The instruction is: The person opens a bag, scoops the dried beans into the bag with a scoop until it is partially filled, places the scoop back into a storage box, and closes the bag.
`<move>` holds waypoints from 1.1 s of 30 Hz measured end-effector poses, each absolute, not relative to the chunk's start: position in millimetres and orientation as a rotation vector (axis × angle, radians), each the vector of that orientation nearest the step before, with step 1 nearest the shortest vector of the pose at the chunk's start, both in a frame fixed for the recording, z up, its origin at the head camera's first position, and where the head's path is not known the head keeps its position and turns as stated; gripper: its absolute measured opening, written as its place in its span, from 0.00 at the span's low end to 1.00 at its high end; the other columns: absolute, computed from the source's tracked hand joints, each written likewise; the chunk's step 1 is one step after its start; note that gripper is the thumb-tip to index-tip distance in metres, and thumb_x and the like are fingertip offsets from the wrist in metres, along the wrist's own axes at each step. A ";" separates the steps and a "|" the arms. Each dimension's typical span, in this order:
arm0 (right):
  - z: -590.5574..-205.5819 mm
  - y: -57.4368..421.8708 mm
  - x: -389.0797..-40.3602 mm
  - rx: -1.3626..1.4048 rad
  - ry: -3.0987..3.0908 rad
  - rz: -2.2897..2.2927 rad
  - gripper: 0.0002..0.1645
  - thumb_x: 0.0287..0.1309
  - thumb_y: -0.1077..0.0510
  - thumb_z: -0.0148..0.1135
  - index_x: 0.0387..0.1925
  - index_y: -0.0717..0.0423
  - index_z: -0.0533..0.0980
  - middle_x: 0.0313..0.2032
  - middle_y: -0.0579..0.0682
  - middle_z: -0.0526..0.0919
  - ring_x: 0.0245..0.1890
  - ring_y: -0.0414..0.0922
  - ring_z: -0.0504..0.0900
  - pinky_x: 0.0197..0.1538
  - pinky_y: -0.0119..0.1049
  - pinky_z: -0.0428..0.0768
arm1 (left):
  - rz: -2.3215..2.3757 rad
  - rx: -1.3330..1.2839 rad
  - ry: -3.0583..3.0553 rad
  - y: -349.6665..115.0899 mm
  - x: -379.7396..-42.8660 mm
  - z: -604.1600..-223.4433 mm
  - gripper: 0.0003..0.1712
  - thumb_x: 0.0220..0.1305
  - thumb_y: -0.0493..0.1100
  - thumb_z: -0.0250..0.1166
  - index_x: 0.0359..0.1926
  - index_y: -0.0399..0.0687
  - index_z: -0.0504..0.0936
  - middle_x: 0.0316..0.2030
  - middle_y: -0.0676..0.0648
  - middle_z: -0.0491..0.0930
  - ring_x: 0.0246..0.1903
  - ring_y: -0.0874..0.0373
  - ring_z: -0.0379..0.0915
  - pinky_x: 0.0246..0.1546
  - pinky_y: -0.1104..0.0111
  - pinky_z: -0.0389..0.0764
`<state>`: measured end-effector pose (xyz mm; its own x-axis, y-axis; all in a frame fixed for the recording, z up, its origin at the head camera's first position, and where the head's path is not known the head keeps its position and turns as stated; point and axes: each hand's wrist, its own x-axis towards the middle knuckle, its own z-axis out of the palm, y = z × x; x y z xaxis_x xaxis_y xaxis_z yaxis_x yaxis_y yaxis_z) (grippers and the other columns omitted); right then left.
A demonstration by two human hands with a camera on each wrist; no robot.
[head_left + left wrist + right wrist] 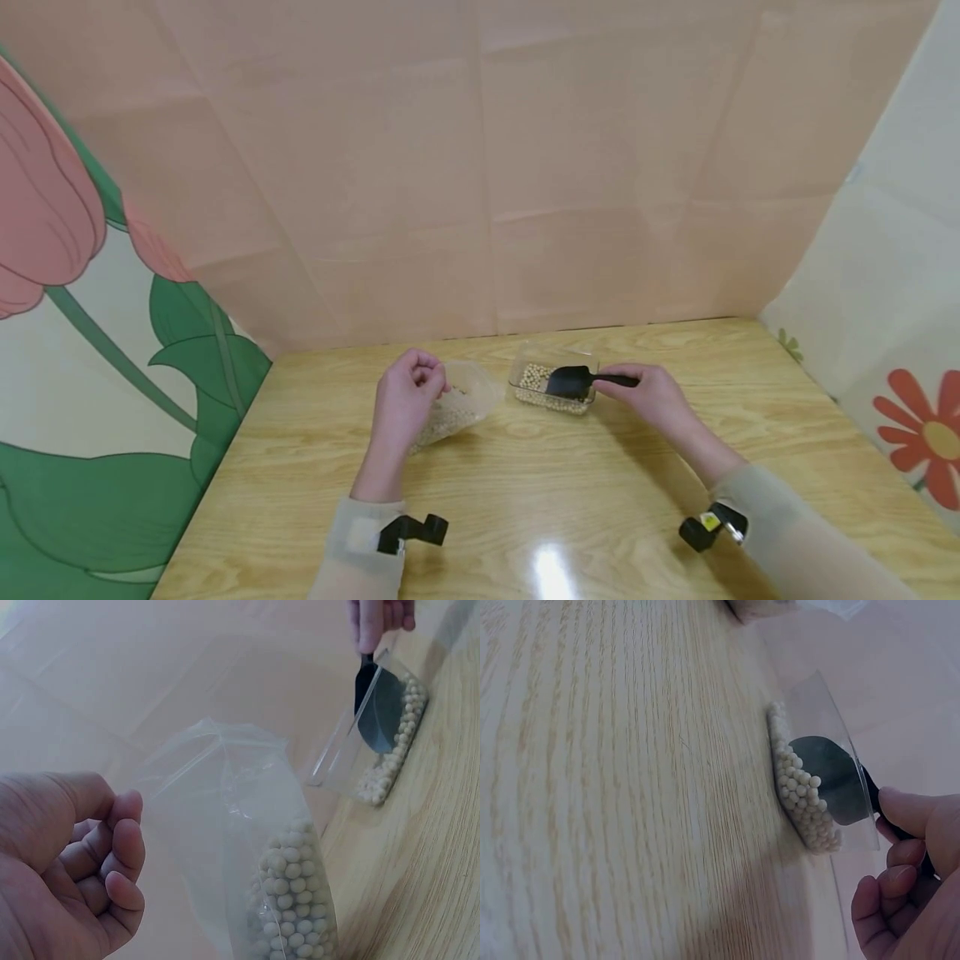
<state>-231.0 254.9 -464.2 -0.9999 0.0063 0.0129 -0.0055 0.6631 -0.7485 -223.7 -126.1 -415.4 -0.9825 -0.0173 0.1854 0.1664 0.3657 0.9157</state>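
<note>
A clear plastic bag (461, 408) stands on the table, its lower part filled with small round cream-coloured balls (296, 900). At the bag's top edge, my left hand (402, 393) pinches the film between thumb and forefinger, the other fingers curled. To the right of the bag sits a clear rectangular container (516, 385) with a layer of the same balls (799, 791). My right hand (654, 398) grips a black scoop (570, 382) by its handle. The scoop's blade is tilted down inside the container, its tip at the balls.
The wooden table (570, 492) ends at a pinkish covered wall (480, 208) behind the bag and container. Flower-printed panels (210, 375) stand along the sides. Each sleeve carries a black wrist mount (411, 530).
</note>
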 end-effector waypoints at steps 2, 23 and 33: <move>-465.2 255.5 -231.4 -0.003 -2.853 1.304 0.25 0.72 0.40 0.74 0.58 0.51 0.90 0.62 0.58 0.88 0.60 0.56 0.85 0.56 0.47 0.81 | -1.669 -0.139 -2.458 -126.1 -223.3 -415.8 0.03 0.80 0.36 0.67 0.43 0.44 0.84 0.29 0.50 0.88 0.33 0.49 0.84 0.31 0.67 0.78; -457.4 269.0 -217.9 0.034 -2.914 1.136 0.35 0.80 0.35 0.63 0.69 0.57 0.82 0.35 0.53 0.83 0.30 0.47 0.74 0.33 0.42 0.72 | -1.689 -0.112 -2.423 -122.8 -224.3 -416.1 0.03 0.79 0.36 0.66 0.43 0.44 0.84 0.29 0.49 0.88 0.33 0.50 0.85 0.28 0.69 0.76; -427.5 270.7 -203.5 0.060 -2.802 1.041 0.35 0.81 0.37 0.63 0.71 0.59 0.79 0.24 0.48 0.72 0.20 0.46 0.67 0.25 0.40 0.66 | -1.683 -0.079 -2.385 -119.5 -223.5 -410.3 0.03 0.79 0.35 0.66 0.42 0.44 0.84 0.29 0.49 0.88 0.33 0.49 0.86 0.27 0.69 0.76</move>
